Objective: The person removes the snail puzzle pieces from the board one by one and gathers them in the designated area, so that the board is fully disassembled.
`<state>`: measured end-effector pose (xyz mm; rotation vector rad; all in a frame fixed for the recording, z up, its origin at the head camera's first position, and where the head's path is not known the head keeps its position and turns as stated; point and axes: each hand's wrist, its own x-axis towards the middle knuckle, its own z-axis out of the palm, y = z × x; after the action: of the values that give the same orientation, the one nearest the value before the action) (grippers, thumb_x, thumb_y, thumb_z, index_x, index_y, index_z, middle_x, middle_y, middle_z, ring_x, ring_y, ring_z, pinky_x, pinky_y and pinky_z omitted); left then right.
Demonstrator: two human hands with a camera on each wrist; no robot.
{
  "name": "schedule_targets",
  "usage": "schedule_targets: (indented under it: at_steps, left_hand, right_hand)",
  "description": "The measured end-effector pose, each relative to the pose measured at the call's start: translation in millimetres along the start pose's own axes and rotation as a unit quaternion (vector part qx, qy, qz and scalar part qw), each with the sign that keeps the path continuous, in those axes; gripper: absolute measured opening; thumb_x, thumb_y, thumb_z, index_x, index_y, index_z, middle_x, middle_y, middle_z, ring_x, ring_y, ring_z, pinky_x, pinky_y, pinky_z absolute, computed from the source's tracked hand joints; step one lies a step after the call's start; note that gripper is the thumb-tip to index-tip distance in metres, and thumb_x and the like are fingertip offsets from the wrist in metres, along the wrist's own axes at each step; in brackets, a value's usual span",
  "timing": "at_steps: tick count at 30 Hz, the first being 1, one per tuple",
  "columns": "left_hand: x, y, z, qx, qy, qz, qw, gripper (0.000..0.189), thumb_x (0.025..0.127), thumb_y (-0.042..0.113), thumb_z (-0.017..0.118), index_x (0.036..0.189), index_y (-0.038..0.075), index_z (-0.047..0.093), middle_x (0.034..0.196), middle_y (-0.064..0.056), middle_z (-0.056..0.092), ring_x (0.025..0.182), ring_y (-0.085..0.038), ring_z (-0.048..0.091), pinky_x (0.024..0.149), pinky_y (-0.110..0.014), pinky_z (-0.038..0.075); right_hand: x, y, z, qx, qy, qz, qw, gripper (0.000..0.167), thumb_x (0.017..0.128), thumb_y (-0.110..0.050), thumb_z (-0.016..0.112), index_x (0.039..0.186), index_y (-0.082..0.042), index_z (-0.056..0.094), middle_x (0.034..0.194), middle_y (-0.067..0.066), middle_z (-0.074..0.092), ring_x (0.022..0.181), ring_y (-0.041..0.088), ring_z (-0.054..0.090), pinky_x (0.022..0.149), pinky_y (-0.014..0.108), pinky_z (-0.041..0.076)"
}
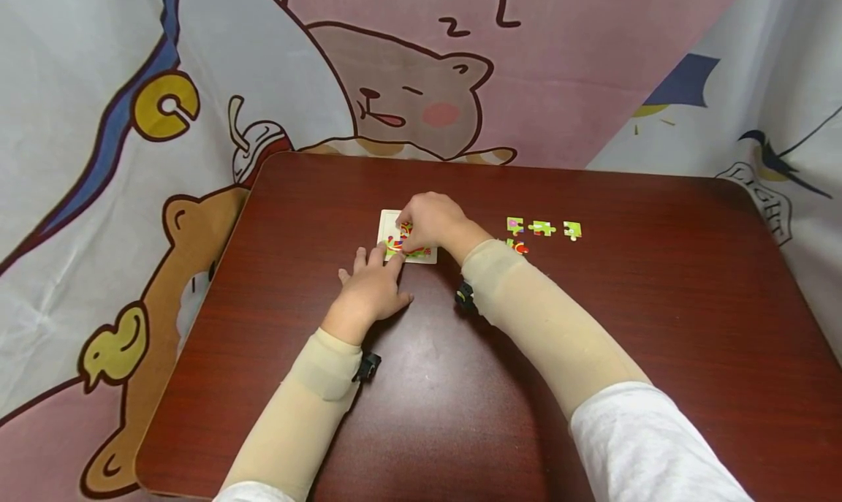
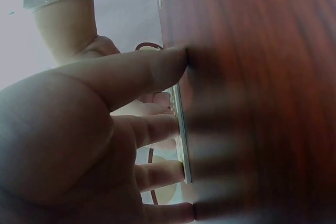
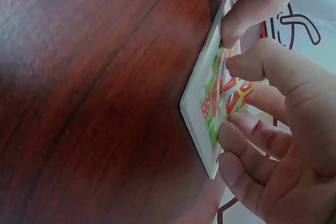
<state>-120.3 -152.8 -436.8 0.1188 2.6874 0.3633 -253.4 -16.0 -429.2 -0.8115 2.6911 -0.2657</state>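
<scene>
While at the tray [image 3: 196, 116] edge, left fingers [image 2: 160, 173] straight, right fingers [image 3: 235, 136] round a puzzle piece [image 3: 240, 94], wide table [image 1: 658, 290] alongside.

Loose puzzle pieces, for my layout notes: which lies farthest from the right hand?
The rightmost loose piece, ending the upper row of three; the other visible loose pieces all lie nearer the right hand.

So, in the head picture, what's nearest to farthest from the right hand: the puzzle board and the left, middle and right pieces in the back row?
1. Puzzle board: under the right hand.
2. Left piece: to the hand's right.
3. Middle piece: farther right.
4. Right piece: row's right end.
</scene>
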Motion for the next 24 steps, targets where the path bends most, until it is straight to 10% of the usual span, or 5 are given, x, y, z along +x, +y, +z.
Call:
schedule_targets:
  at_steps: [24]
  left_hand:
    - [1.2,-1.7,-1.4,-0.004,-0.002,0.001,1.0,0.083,0.099,0.047,0.075,0.168,0.021,0.037,0.176,-0.017,0.016,0.159,-0.054,0.01,0.114,-0.082,0.023]
  right_hand:
    - [-2.3,-5.5,2.1,-0.035,0.014,-0.002,0.9993,0.052,0.078,-0.045,0.088,0.128,-0.034,0.08,0.13,-0.004,0.073,0.118,0.025,0.065,0.096,0.045,0.052]
